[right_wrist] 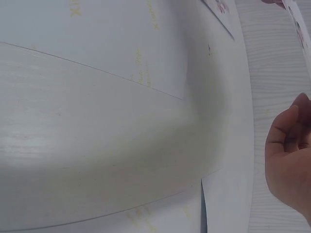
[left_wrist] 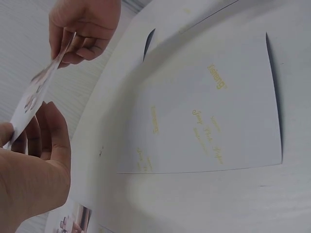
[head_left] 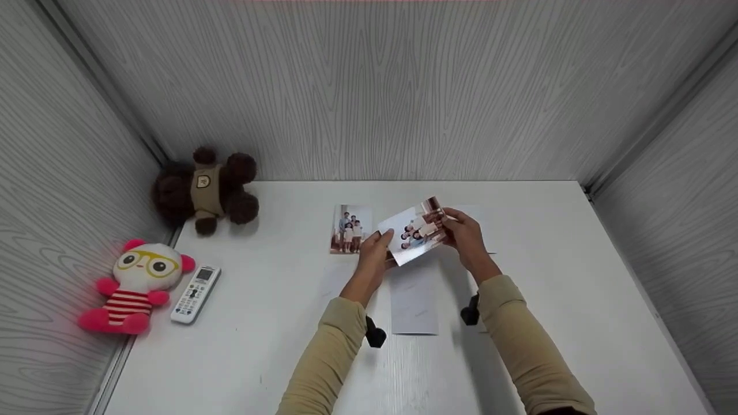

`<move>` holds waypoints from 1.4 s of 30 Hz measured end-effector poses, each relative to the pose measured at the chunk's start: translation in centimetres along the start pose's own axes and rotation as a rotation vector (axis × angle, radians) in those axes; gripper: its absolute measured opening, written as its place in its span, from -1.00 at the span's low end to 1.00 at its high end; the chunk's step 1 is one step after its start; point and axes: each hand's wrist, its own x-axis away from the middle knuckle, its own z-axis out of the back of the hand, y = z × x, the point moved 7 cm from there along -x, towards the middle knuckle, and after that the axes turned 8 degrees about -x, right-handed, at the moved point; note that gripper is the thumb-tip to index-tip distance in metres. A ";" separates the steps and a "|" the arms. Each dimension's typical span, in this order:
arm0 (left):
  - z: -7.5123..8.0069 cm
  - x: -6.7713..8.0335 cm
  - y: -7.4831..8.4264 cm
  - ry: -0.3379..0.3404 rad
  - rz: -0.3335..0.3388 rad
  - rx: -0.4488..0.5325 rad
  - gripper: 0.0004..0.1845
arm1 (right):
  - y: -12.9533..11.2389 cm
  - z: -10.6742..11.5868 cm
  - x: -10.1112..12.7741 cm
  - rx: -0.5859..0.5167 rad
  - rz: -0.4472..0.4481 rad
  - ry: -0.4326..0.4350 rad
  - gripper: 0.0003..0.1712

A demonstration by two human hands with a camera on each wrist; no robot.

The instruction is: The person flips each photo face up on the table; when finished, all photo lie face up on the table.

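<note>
From the head view, both hands are up over the table [head_left: 576, 276]. The left hand [head_left: 376, 248] and right hand [head_left: 464, 233] pinch a tilted photo [head_left: 416, 231] by its ends.

The left wrist view shows curled fingers [left_wrist: 48, 131] on the photo's edge, with paper [left_wrist: 209, 107] flat below.

In the right wrist view, the right hand shows only partly.

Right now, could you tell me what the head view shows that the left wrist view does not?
Only the head view shows the brown teddy bear, the pink plush doll, the remote control and both sleeves. Only the left wrist view shows gold lettering on the face-down sheet. Both show the left hand and right hand holding the photo above the white table.
</note>
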 end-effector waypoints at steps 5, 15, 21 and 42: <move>-0.1 0.0 -0.2 0.005 0.007 0.044 -0.55 | 0.9 0.6 -0.9 0.036 0.023 0.032 -0.55; -0.1 0.0 -0.9 0.026 0.052 0.117 -0.55 | 0.9 1.1 -0.9 0.009 0.038 0.046 -0.58; -0.1 0.1 -0.7 0.026 0.043 0.145 -0.53 | 0.7 1.0 -1.0 -0.066 0.034 0.043 -0.64; -1.2 -0.1 -0.4 -0.022 -0.026 0.155 -0.93 | 1.8 -0.4 -1.3 -0.140 -0.028 0.023 -0.70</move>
